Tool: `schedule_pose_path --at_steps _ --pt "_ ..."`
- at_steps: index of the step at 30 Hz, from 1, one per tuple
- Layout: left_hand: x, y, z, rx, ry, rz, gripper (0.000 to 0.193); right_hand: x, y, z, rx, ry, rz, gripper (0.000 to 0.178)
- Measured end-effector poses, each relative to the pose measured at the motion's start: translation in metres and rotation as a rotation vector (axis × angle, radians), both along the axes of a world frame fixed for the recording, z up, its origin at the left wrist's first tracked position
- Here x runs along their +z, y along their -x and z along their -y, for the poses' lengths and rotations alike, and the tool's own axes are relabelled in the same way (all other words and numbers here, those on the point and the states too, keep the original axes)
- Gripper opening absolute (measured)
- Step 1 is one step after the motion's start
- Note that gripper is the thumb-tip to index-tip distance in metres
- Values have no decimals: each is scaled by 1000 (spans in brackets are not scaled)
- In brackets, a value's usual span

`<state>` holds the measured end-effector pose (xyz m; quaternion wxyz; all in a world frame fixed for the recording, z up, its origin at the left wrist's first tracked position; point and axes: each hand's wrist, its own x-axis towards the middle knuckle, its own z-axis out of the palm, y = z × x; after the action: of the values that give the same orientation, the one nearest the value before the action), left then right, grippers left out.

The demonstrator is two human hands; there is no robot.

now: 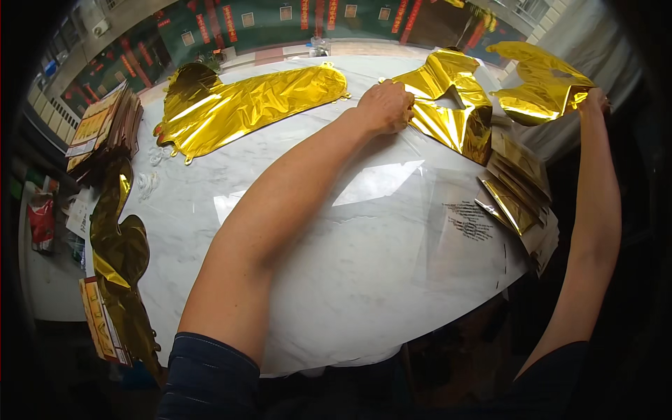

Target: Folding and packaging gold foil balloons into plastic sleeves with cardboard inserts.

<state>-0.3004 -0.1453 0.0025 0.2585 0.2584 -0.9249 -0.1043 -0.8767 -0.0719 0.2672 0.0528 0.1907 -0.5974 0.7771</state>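
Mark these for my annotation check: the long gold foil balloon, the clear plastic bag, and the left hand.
long gold foil balloon (252,105), head view, crinkled middle.
clear plastic bag (420,231), head view, flat centre.
left hand (385,105), head view, back of hand.

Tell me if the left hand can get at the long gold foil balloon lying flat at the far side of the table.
Probably yes. The left hand rests on the folded gold foil piece, and the long gold foil balloon lies just to its left on the marble table, with nothing between them.

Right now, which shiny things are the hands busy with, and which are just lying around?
In hand:
left hand pressing the folded gold foil balloon
right hand gripping another gold foil piece

Lying about:
long gold balloon
stack of packed gold packets
clear plastic bag
cardboard cards
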Motion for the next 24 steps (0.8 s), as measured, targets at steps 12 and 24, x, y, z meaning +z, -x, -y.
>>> schedule_pose_path --at_steps 12,24 --pt "73 -87 -38 22 -1127 -829 100 -59 -440 -40 828 117 -527 37" --pt "44 -342 -200 332 -1319 -949 80 -259 -625 -218 1733 -340 -1720 58"
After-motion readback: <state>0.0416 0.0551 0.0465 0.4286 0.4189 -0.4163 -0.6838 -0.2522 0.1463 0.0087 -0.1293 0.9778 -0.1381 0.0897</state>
